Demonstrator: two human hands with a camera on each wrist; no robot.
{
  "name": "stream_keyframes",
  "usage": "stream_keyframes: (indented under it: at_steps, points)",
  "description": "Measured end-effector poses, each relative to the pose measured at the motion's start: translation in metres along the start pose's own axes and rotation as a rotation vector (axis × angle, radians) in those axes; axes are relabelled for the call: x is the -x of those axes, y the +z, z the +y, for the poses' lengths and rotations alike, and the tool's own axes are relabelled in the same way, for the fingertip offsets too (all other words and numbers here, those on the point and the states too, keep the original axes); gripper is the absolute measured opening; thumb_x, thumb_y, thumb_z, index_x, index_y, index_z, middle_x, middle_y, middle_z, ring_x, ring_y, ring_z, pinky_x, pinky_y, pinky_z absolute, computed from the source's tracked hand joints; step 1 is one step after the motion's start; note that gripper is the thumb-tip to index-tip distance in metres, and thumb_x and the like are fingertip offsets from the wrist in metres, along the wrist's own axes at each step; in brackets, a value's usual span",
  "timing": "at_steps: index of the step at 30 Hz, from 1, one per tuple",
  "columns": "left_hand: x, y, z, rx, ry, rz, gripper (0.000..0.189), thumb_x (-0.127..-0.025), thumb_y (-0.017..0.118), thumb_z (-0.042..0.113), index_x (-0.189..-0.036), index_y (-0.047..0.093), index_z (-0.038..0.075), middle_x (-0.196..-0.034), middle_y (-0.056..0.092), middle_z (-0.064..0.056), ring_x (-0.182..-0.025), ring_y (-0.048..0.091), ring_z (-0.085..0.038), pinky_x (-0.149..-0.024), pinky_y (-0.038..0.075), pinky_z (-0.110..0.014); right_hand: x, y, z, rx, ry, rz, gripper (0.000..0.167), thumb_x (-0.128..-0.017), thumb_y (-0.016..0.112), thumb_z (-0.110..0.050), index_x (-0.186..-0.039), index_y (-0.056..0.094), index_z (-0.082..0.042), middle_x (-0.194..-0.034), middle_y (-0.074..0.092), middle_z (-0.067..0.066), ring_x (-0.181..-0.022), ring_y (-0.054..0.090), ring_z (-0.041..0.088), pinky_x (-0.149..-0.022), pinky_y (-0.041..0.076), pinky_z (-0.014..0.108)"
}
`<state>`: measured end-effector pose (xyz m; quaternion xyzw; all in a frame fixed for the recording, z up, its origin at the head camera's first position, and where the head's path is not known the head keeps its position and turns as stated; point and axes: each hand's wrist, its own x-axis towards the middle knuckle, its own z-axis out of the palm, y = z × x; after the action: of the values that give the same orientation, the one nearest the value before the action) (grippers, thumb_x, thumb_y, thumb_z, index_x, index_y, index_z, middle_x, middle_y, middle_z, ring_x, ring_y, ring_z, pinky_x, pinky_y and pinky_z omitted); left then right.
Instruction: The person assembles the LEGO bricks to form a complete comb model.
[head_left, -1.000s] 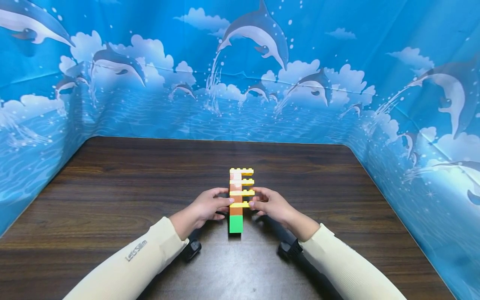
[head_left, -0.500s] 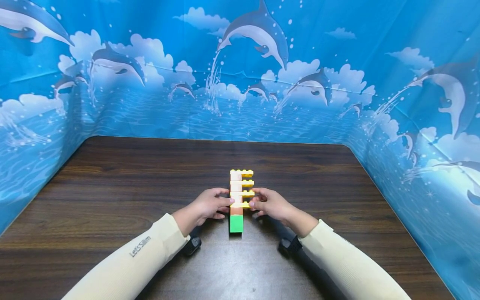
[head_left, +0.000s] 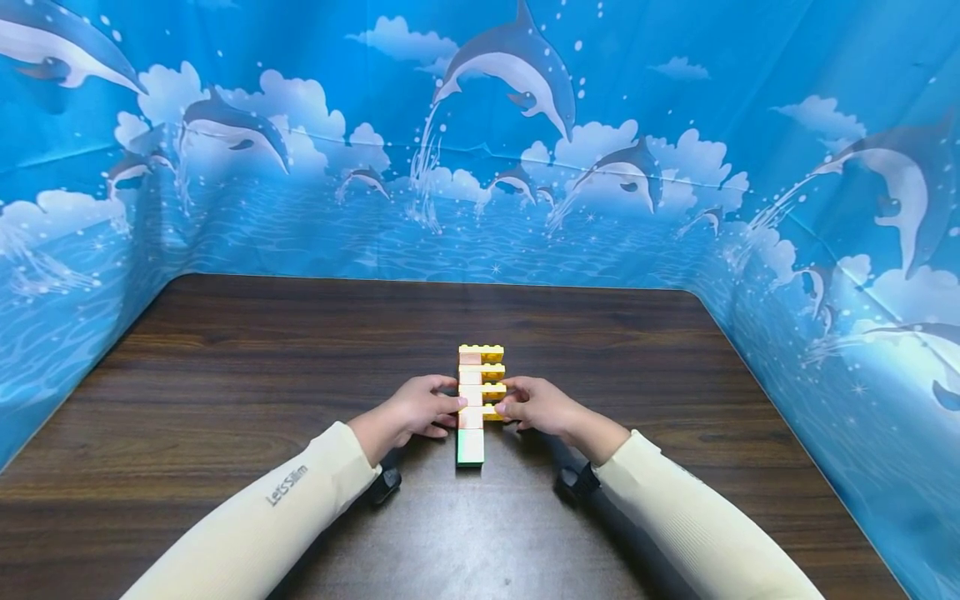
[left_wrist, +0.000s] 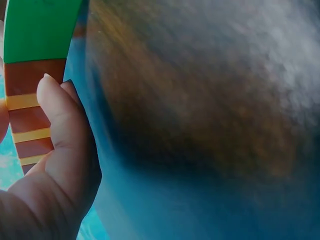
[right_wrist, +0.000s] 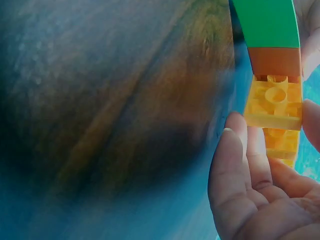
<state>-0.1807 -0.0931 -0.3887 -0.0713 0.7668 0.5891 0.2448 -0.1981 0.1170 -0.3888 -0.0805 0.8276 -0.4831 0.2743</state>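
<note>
A column of toy building blocks [head_left: 470, 378] is held between both hands at the middle of the table. Its lower end is a green block [head_left: 470, 450], above which orange blocks [right_wrist: 276, 61] alternate with thin yellow bricks [head_left: 492, 370] that stick out to the right like comb teeth. My left hand [head_left: 416, 408] grips the column's left side, thumb on the near face. On the other side, my right hand [head_left: 543, 407] pinches the jutting ends of the lower yellow bricks. Glare washes out the near face in the head view. Fingers behind the column are partly hidden.
A dark wood-grain table [head_left: 262, 350] spreads around the hands. Blue dolphin-print curtain [head_left: 480, 225] encloses its back and sides. Each wrist bears a small black camera, such as the left wrist camera [head_left: 386, 485].
The column has tilted slightly: its top sits lower in the head view and glare now covers more of its near face. Both hands keep their hold, almost unmoved.
</note>
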Motion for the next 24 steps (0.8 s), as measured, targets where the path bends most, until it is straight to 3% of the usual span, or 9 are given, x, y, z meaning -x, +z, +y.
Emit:
stream_keyframes:
  at_steps: [9,24]
  points:
    - [-0.0010,0.0014,-0.0014,-0.008,-0.002,0.000,0.056,-0.095,0.061,0.013,-0.145,0.038,0.002,-0.118,0.064,-0.016,-0.081,0.066,-0.015,-0.058,0.053,-0.026,-0.0016,0.0000,0.0015,0.009,-0.013,-0.045,0.056,-0.098,0.056,-0.012,-0.143,0.034,0.010,-0.110,0.061,0.015,-0.097,0.065,0.022,-0.080,0.054,0.037]
    - [-0.0005,-0.0004,-0.0012,-0.063,0.016,0.013,0.058,-0.094,0.063,0.013,-0.145,0.038,0.002,-0.121,0.064,-0.018,-0.092,0.067,-0.023,-0.066,0.054,-0.033,-0.0071,-0.0043,-0.0018,0.067,0.022,-0.070,0.050,-0.098,0.056,-0.017,-0.142,0.041,0.004,-0.106,0.062,0.010,-0.093,0.062,0.017,-0.080,0.053,0.037]
